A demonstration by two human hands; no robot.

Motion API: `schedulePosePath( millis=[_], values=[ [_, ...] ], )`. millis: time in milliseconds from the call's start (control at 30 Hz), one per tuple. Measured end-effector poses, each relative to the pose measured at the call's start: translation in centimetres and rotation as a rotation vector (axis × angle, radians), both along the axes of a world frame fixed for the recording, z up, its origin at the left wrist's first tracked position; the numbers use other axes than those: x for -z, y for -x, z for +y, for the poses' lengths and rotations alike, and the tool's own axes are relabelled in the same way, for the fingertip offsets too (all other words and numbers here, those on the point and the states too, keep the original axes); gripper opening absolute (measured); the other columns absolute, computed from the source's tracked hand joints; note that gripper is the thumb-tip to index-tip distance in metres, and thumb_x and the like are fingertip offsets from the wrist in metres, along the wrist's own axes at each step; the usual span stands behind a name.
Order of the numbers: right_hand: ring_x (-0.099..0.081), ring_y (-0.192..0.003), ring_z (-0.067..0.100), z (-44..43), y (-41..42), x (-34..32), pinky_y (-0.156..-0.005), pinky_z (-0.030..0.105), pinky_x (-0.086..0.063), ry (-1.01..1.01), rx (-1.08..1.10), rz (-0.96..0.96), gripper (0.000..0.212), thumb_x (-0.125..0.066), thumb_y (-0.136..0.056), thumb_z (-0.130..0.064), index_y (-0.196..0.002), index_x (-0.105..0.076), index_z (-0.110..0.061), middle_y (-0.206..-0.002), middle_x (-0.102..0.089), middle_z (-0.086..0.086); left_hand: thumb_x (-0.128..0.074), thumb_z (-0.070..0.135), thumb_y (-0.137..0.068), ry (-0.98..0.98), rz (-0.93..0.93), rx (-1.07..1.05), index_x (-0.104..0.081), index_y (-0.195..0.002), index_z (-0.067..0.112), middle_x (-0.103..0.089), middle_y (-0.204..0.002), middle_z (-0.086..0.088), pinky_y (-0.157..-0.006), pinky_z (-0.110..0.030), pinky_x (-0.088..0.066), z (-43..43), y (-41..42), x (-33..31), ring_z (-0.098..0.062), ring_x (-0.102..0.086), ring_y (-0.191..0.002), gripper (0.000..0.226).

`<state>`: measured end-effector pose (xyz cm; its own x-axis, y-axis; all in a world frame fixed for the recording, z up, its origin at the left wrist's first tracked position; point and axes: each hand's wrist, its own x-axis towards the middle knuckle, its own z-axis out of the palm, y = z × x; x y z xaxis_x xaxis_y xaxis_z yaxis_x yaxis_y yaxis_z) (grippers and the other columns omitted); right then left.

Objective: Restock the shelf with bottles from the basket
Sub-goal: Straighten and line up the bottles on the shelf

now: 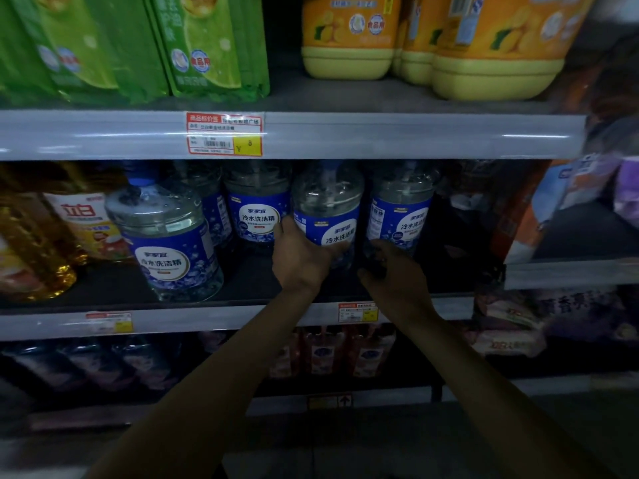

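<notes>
Middle shelf (242, 288), centre-right: row of clear bottles with blue labels, upright, caps lost in shadow under the shelf above.
Middle bottle (325, 216): standing on the shelf board between back bottle (257, 209) and right bottle (397, 209); close to both, contact not discernible.
Left hand (301, 257): wrapped round the lower body of middle bottle, thumb on the left flank, fingers curled across the front at the foot of the label.
Right hand (394, 271): reaching low toward the foot of right bottle; fingers in deep shadow, so impossible to tell whether holding, touching or clear.
Near-left bottle (166, 236): same kind, nearer the shelf edge, apart from the row.
Basket: not in view.
Weight: judged heavy, apparently full of clear liquid.
Wall: thin clear plastic, likely to give under a squeeze; unlikely to break, but apt to dent.
Surface: smooth and glossy; label band probably better purchase than bare plastic.
Best hold: low round the label band, second hand at the base or neck for steadying; any carry handle hidden in the dark.
Risk: knocking neighbours when slid back; better pushed from low and kept upright.
Upper shelf: green pouches (193, 46) left, yellow jugs (349, 36) right, price tag (224, 134) on the rail.
Far left: amber bottles (31, 254).
</notes>
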<state>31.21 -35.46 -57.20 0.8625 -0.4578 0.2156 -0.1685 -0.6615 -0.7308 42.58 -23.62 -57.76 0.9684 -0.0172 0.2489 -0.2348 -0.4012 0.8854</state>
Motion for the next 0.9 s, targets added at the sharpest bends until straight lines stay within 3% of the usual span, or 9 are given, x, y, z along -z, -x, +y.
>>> schedulePosePath(
  millis=[167, 300, 400, 533, 600, 667, 733, 833, 900],
  values=[
    [-0.057, -0.112, 0.011, 0.9, 0.5, -1.2, -0.088, 0.019, -0.042, -0.292, -0.015, -0.079, 0.064, -0.077, -0.089, -0.02, -0.145, -0.046, -0.023, -0.11, -0.057, -0.021, -0.091, 0.069, -0.04, 0.043, -0.021, 0.1, -0.056, -0.128, 0.026, -0.069, -0.123, 0.005, -0.085, -0.044, -0.064, 2.8, 1.2, 0.8, -0.013, -0.069, -0.108, 0.104],
    [-0.058, -0.108, 0.008, 1.3, 0.6, -2.0, -0.097, 0.031, -0.048, -0.51, -0.069, -0.112, 0.072, -0.086, -0.081, -0.017, -0.137, -0.044, -0.034, -0.112, -0.055, -0.019, -0.098, 0.059, -0.047, 0.067, -0.036, 0.163, -0.058, -0.128, 0.027, -0.07, -0.12, 0.012, -0.084, -0.037, -0.064, 4.6, 2.4, 0.9, -0.006, -0.069, -0.105, 0.097],
    [-0.058, -0.12, 0.01, 1.4, 0.7, -2.1, -0.103, 0.037, -0.05, -0.518, -0.11, -0.124, 0.082, -0.09, -0.075, -0.013, -0.141, -0.045, -0.034, -0.125, -0.059, -0.014, -0.1, 0.049, -0.05, 0.091, -0.07, 0.209, -0.056, -0.129, 0.025, -0.066, -0.119, 0.017, -0.084, -0.025, -0.061, 5.6, 3.2, 0.9, 0.006, -0.065, -0.104, 0.094],
    [-0.059, -0.107, -0.016, 1.5, 1.0, -1.9, -0.093, 0.018, -0.054, -0.462, -0.2, -0.138, 0.089, -0.092, -0.069, -0.005, -0.137, -0.045, -0.037, -0.121, -0.061, -0.024, -0.101, 0.038, -0.054, 0.067, -0.079, 0.294, -0.05, -0.127, 0.029, -0.056, -0.115, 0.027, -0.083, -0.002, -0.049, 6.3, 4.0, 0.3, 0.027, -0.052, -0.1, 0.089],
    [-0.06, -0.119, -0.006, 1.8, 1.1, -1.7, -0.104, 0.03, -0.053, -0.428, -0.207, -0.125, 0.099, -0.098, -0.061, -0.02, -0.144, -0.046, -0.03, -0.133, -0.063, -0.015, -0.101, 0.035, -0.055, 0.054, -0.075, 0.348, -0.047, -0.129, 0.033, -0.054, -0.116, 0.031, -0.08, 0.004, -0.043, 6.8, 4.2, -0.1, 0.032, -0.049, -0.099, 0.091],
    [-0.058, -0.128, 0.005, 2.2, 1.3, -1.8, -0.109, 0.04, -0.05, -0.414, -0.217, -0.126, 0.114, -0.102, -0.051, -0.038, -0.149, -0.044, -0.028, -0.141, -0.061, -0.011, -0.101, 0.032, -0.056, 0.013, -0.071, 0.397, -0.048, -0.127, 0.034, -0.056, -0.115, 0.03, -0.08, 0.004, -0.042, 7.3, 4.4, -0.5, 0.032, -0.051, -0.097, 0.089],
    [-0.058, -0.129, 0.007, 2.2, 1.4, -1.7, -0.109, 0.04, -0.051, -0.378, -0.225, -0.134, 0.116, -0.102, -0.047, -0.043, -0.148, -0.046, -0.028, -0.141, -0.061, -0.011, -0.1, 0.027, -0.059, -0.023, -0.065, 0.442, -0.051, -0.127, 0.032, -0.056, -0.112, 0.032, -0.083, 0.001, -0.046, 8.1, 4.2, -0.7, 0.028, -0.054, -0.096, 0.083],
    [-0.06, -0.126, 0.008, 2.1, 1.7, -1.5, -0.105, 0.037, -0.053, -0.357, -0.212, -0.163, 0.108, -0.103, -0.049, -0.032, -0.144, -0.052, -0.023, -0.137, -0.064, -0.008, -0.099, 0.031, -0.062, -0.102, -0.113, 0.475, -0.059, -0.133, 0.021, -0.063, -0.121, 0.016, -0.095, -0.015, -0.051, 8.9, 4.3, -1.6, 0.004, -0.058, -0.111, 0.082],
    [-0.06, -0.125, 0.008, 2.1, 1.9, -1.3, -0.104, 0.03, -0.053, -0.349, -0.203, -0.173, 0.099, -0.101, -0.054, -0.02, -0.141, -0.054, -0.021, -0.135, -0.064, -0.007, -0.099, 0.037, -0.061, -0.132, -0.16, 0.452, -0.061, -0.135, 0.018, -0.066, -0.128, 0.004, -0.094, -0.019, -0.05, 9.0, 4.7, -1.8, -0.009, -0.059, -0.116, 0.085]
  ],
)
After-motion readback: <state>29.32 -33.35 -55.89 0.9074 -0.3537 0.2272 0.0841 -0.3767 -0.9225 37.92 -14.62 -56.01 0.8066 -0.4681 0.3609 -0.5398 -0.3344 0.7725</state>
